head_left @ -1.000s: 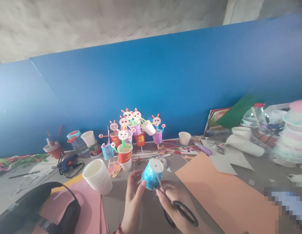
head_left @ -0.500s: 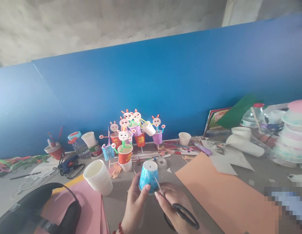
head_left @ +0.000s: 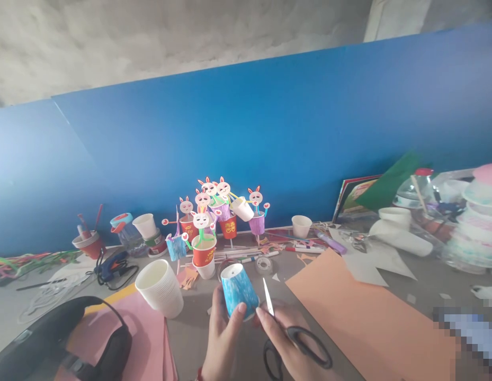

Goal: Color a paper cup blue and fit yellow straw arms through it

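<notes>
My left hand (head_left: 221, 338) grips a blue-painted paper cup (head_left: 238, 290) held upside down, its white bottom facing up with a small hole in it. My right hand (head_left: 287, 346) holds black-handled scissors (head_left: 295, 341) with the blades closed. The blade tip points up just right of the cup, apart from it. Both hands are low in the middle of the view, above the grey table (head_left: 246, 344).
Behind stand several bunny figures in paper cups (head_left: 214, 222). A stack of white cups (head_left: 160, 288) lies left, with pink paper (head_left: 146, 344), a black object (head_left: 59, 344) and a glue gun (head_left: 110, 267). Orange paper (head_left: 368, 317) lies right, bottles and containers (head_left: 448, 217) beyond. A blue board (head_left: 269, 137) backs the table.
The scissor blade has come away from the cup and now points up beside it. The cup has turned more upright and shifted slightly left in my left hand.
</notes>
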Demonstrator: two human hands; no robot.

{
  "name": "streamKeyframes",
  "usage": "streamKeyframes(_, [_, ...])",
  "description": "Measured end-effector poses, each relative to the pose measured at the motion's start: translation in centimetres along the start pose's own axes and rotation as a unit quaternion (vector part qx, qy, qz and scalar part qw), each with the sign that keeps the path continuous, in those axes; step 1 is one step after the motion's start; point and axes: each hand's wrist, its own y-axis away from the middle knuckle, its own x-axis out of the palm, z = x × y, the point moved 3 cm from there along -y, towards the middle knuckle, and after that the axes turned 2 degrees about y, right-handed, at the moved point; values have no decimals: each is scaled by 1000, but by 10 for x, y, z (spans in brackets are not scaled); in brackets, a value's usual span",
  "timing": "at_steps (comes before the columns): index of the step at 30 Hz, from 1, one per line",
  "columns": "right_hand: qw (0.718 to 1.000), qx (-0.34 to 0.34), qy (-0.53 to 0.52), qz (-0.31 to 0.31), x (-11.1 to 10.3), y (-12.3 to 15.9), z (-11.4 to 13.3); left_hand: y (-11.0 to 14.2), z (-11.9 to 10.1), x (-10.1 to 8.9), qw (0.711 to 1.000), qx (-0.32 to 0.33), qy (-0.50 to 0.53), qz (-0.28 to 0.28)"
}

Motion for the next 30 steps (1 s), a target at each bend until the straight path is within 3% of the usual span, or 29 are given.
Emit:
streamKeyframes(3, [996,-73,49,33,-3,-6,11,-2,4,-5,998,-33,43,15])
streamKeyframes(8, [978,-137,140,74,2,-9,8,-5,13,-15,998,-21,52,22])
streamKeyframes(14, [959,-209,191,-12,13,-8,-8,-3,17,-19,999,-28,31,-18])
streamKeyframes(20, [984,-137,108,41,5,-7,6,-1,8,-12,1000,7,23,5])
streamKeyframes(23, [998,-55,20,19,2,0,8,1,1,-8,999,29,19,12])
streamKeyframes(26, [1000,24,-14,-2,8,8,-8,3,-6,-3,999,46,14,15])
streamKeyframes(30, [999,-5,2,32,17,11,-24,4,-8,-2,999,44,-6,-14])
